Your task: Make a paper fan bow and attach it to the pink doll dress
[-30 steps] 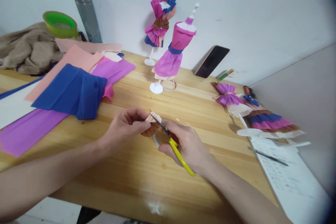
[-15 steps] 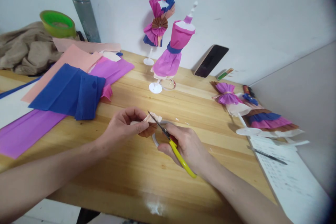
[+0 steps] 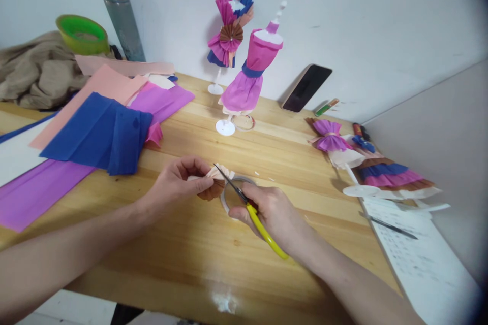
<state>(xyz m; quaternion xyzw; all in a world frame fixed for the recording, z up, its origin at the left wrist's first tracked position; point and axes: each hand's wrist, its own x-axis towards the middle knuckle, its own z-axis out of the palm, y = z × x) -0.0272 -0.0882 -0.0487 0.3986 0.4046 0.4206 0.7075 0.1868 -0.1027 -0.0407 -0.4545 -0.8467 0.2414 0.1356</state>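
Note:
Between the thumb and fingers of my left hand (image 3: 186,179) is a small piece of pleated crepe paper (image 3: 220,172), pale peach on top with a brown pleated part (image 3: 212,192) hanging below. My right hand (image 3: 269,213) is closed round yellow-handled scissors (image 3: 263,228). Their dark blades point up and left and lie against the peach paper, close to my left thumb. A roll of tape (image 3: 224,197) lies flat on the table under the scissors, partly hidden by my right hand. Small pale paper scraps (image 3: 256,173) lie just beyond.
Crepe paper sheets (image 3: 95,132) are piled at the left. Two small dressed mannequins (image 3: 252,66) stand at the back, near a phone (image 3: 308,88) leaning on the wall. More paper dresses (image 3: 392,172) and a notebook (image 3: 419,259) with a pen (image 3: 394,227) are at the right.
My left hand and the pleated paper have shifted very slightly left. The scissors' blades still lie at the peach paper, and more of the tape roll shows.

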